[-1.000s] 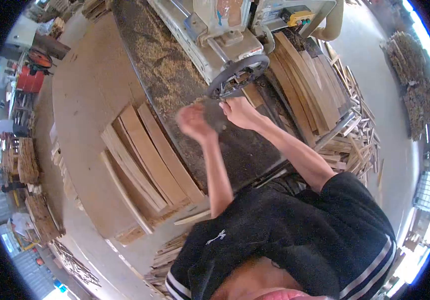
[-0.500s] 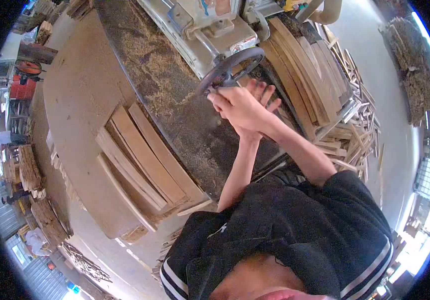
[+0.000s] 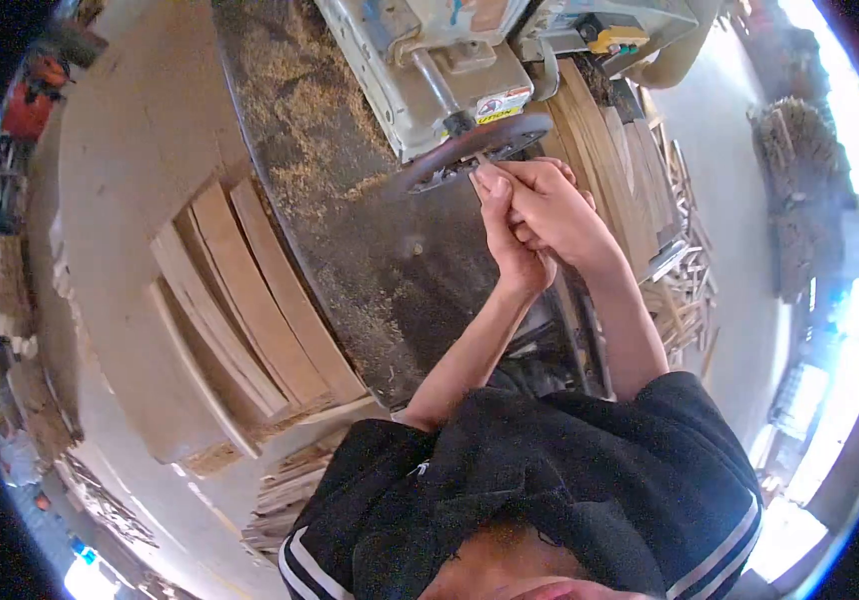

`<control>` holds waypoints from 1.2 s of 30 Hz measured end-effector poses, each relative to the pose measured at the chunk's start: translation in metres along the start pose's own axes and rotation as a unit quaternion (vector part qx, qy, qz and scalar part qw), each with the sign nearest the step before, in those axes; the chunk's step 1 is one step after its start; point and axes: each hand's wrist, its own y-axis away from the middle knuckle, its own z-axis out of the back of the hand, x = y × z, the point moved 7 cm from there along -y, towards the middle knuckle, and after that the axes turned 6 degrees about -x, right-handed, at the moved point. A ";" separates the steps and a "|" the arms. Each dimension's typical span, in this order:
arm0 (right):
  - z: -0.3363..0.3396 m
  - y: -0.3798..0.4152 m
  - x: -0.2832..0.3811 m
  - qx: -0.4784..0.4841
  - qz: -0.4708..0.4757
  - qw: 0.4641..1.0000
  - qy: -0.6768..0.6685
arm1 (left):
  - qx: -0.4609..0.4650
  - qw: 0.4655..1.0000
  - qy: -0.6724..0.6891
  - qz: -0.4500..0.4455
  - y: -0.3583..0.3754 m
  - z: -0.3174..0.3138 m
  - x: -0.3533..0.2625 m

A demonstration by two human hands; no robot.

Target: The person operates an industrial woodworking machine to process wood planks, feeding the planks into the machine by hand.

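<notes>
A dark handwheel (image 3: 525,130) sits on the front of a pale machine (image 3: 480,85), tilted and partly blurred. My right hand (image 3: 560,205) is closed at the wheel's near side, its fingertips on a small part by the hub. My left hand (image 3: 515,240) is closed just below and beside it, touching it, with the thumb pointing up towards the wheel. The overlapping hands hide whatever lies between the left fingers. Under the wheel spreads a dark machine table (image 3: 360,230) dusted with sawdust.
Curved wooden pieces (image 3: 250,300) lie on a brown board (image 3: 130,180) at the left. More curved boards (image 3: 600,150) are stacked right of the machine, beside a pile of offcuts (image 3: 685,300). A yellow switch box (image 3: 618,38) is at the top.
My left hand, spread beneath the right before, is now closed beside it. Both hands appear further right along the wheel, which has turned, and the camera view has shifted.
</notes>
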 end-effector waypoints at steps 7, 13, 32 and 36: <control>-0.039 0.006 -0.009 -0.090 0.025 0.985 -0.142 | -0.100 0.988 -0.093 0.068 0.047 0.034 -0.036; -0.053 0.012 -0.006 -0.039 0.000 0.977 -0.212 | -0.081 0.946 -0.308 0.052 0.110 0.023 -0.050; 0.039 -0.005 -0.024 0.075 -0.095 0.956 -0.267 | -0.123 0.892 -0.423 -0.100 0.063 -0.009 0.040; 0.042 -0.043 -0.086 -0.008 -0.072 0.963 -0.260 | -0.165 0.920 -0.352 0.044 0.034 0.053 0.072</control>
